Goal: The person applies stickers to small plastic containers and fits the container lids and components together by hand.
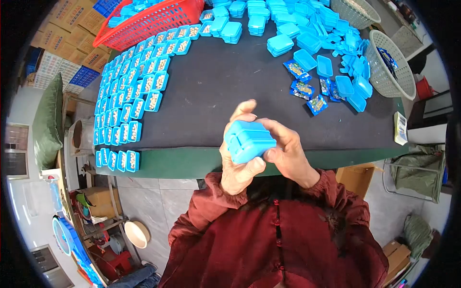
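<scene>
A small blue plastic box with its lid on is held up in front of my chest, over the near edge of the table. My left hand wraps round its left side and underside, thumb at the near face. On the other side, my right hand grips the box with thumb and fingers. What the box contains is hidden. Right of my hands lie several blue printed packets beside open blue trays.
Rows of blue boxes filled with small pale pieces cover the table's left side. A red basket stands at the back left. Blue boxes and lids are heaped at the back right, near a pale basket. The table's green edge runs before me.
</scene>
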Motion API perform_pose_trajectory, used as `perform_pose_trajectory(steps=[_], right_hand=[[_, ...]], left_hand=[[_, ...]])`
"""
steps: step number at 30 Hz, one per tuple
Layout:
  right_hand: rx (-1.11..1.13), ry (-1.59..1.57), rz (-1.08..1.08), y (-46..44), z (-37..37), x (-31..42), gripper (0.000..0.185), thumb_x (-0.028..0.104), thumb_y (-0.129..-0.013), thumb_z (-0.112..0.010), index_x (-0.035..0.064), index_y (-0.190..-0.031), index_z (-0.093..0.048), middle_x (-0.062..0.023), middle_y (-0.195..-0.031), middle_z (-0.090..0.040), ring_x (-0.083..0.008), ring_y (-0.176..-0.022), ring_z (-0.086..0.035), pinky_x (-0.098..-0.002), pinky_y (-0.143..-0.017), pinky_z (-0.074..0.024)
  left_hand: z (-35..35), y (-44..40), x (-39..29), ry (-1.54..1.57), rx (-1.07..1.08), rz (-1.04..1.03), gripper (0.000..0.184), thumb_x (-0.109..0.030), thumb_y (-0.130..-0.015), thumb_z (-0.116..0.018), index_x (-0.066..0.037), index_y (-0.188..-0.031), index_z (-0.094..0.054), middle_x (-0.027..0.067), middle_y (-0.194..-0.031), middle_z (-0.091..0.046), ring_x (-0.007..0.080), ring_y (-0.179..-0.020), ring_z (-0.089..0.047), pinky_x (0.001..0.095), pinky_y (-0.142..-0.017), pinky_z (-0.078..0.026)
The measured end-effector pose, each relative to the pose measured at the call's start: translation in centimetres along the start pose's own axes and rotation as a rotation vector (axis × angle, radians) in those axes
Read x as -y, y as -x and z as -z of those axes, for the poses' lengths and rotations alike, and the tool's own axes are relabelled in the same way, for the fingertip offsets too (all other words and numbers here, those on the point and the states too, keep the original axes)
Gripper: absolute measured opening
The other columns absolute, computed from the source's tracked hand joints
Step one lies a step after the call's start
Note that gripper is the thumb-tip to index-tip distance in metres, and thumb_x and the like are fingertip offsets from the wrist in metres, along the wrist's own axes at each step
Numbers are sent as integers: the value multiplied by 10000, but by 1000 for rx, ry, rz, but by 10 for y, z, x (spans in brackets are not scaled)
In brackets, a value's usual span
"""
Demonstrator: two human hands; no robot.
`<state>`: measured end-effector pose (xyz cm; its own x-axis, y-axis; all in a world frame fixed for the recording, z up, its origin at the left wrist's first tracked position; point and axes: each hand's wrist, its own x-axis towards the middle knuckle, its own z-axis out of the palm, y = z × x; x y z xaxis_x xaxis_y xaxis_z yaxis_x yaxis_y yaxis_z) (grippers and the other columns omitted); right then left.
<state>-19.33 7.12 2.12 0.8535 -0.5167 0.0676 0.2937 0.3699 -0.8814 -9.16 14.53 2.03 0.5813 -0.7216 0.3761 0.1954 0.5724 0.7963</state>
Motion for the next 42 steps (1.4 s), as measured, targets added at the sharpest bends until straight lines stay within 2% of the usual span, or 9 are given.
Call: perform_pose_trajectory(steps=[5,9,15,19,24,29,34,40,42], right_hand=[[158,584,236,-10,25,28,504,130,-714,-709,31,-1180,-544,-105,-1085,-558,-215,-979,-506,-305,-862,-387],[440,1119,255,-17,25,47,464,243,-697,-690,29,-1084,-552,-101,-1015,-550,-226,-959,-492,-329,-827,-382],[578,1549,319,-24,-4,78,517,273,-703,-693,24,-1130,-540,-104,-1056,-533,-229,-968,-500,-338,-821,-397],[45,857,519,-17,-8,51,546,299,-746,-671,8,-1180,-513,-119,-1148,-504,-234,-999,-503,-345,-852,-405],[119,197,321,3,-15,-14,544,397,-907,-493,1,-1272,-412,-163,-1276,-420,-261,-1052,-489,-375,-911,-391],[205,258,342,11,-13,-11,425,281,-928,-433,47,-1281,-388,-156,-1280,-377,-256,-1069,-437,-371,-922,-345],[57,74,183,20,-17,-25,456,354,-934,-435,41,-1257,-363,-187,-1271,-395,-300,-1088,-450,-394,-895,-386],[77,-57,175,18,-12,-18,416,326,-939,-415,64,-1256,-347,-163,-1248,-414,-258,-1082,-454,-367,-886,-388],[37,12,89,18,-5,-14,395,271,-936,-429,65,-1264,-354,-153,-1247,-424,-229,-1083,-453,-345,-884,-387]], left_hand=[[27,-8,-25,-43,257,160,559,-188,-662,-732,-8,-1147,-523,183,-1246,-482,284,-1104,-485,393,-920,-384],[36,-22,-57,-846,702,325,595,-97,-549,-774,-6,-1090,-542,141,-994,-610,214,-800,-580,297,-713,-478],[23,-23,-50,-987,695,440,528,-26,-570,-736,-9,-1070,-567,112,-829,-640,215,-634,-579,297,-598,-476],[22,-11,-37,-594,339,109,464,-67,-551,-756,-6,-966,-558,83,-786,-629,152,-593,-540,268,-558,-464],[19,11,-19,-661,273,-74,579,-9,-529,-742,-4,-1075,-552,107,-837,-637,203,-596,-565,291,-564,-473],[17,24,-13,-711,261,-123,585,20,-541,-717,-9,-1097,-537,106,-822,-627,202,-611,-565,281,-556,-467],[12,22,-11,-716,258,-80,430,-12,-575,-728,14,-968,-554,68,-742,-590,138,-558,-525,266,-491,-440],[4,11,-21,-801,352,-162,431,16,-585,-701,13,-990,-556,75,-776,-593,144,-595,-538,266,-523,-450],[6,4,-19,-736,437,12,451,15,-590,-716,15,-1010,-554,76,-805,-599,144,-619,-544,263,-546,-454]])
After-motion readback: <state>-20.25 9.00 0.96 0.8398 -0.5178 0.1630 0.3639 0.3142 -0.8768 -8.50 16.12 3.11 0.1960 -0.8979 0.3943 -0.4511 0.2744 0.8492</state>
